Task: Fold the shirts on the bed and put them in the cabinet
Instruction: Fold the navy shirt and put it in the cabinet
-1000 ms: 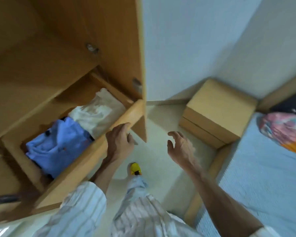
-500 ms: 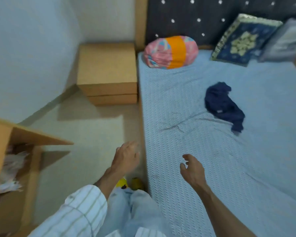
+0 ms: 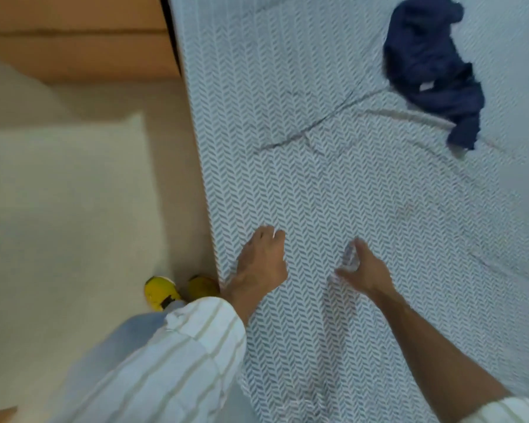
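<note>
A striped sleeve [image 3: 177,355] and yellow shoes [image 3: 161,291] are seen nearest, beside the bed [image 3: 287,148]. Above its patterned sheet the left hand [image 3: 261,264] and the right hand [image 3: 364,270] are held side by side, a little apart; each grip is empty, the fingers loosely bent and parted, with nothing clasped. A dark navy shirt [image 3: 431,65] is seen crumpled in a heap, unfolded, with a small pale label showing. It lies on the bed well beyond both hands, farther out and off to the right hand's side.
</note>
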`<action>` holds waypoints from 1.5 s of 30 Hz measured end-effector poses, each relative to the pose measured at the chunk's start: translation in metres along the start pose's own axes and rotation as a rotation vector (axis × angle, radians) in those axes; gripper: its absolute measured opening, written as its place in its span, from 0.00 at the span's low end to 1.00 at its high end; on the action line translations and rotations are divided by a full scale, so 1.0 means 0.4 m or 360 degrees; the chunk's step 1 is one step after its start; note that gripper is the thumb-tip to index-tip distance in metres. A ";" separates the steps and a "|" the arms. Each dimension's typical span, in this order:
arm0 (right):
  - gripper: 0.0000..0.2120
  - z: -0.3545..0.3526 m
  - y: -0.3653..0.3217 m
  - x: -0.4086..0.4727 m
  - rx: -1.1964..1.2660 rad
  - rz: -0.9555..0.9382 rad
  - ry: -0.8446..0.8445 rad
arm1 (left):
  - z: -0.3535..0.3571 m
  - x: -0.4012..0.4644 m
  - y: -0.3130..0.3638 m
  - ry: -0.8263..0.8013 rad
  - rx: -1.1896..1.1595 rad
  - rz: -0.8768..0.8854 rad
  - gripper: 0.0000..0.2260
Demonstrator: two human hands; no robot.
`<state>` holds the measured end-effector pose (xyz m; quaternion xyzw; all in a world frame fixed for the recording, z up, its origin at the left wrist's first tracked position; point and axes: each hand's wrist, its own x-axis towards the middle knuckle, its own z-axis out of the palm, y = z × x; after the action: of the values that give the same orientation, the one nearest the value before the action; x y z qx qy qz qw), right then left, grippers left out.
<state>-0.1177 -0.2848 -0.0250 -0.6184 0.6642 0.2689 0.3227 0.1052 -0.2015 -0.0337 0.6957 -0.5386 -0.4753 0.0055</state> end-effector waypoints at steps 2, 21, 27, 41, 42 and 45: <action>0.51 0.039 0.011 0.063 -0.0171 -0.0001 0.0007 | 0.058 0.036 -0.019 0.0116 0.0310 -0.0007 0.32; 0.43 0.053 0.146 0.137 -0.0304 -0.0577 0.0260 | 0.197 0.140 0.182 0.0311 0.0466 -0.0429 0.42; 0.19 -0.086 0.241 0.221 0.0016 -0.0797 0.0505 | 0.194 0.266 0.308 0.0198 0.0445 -0.0372 0.49; 0.33 -0.600 0.071 0.796 0.0019 -0.0777 0.1065 | 0.137 0.431 0.349 -0.0061 0.0344 -0.0558 0.64; 0.33 -0.605 0.059 0.815 0.0015 -0.0735 0.1037 | 0.140 0.432 0.350 -0.0069 0.0353 -0.0560 0.64; 0.28 -0.614 0.025 0.842 0.0076 -0.0580 0.1112 | 0.140 0.441 0.345 -0.0079 0.0375 -0.0578 0.63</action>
<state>-0.1602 -0.6877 -0.1229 -0.7728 0.6194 -0.0349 0.1339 -0.0402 -0.3645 -0.1084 0.7653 -0.4562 -0.4191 -0.1748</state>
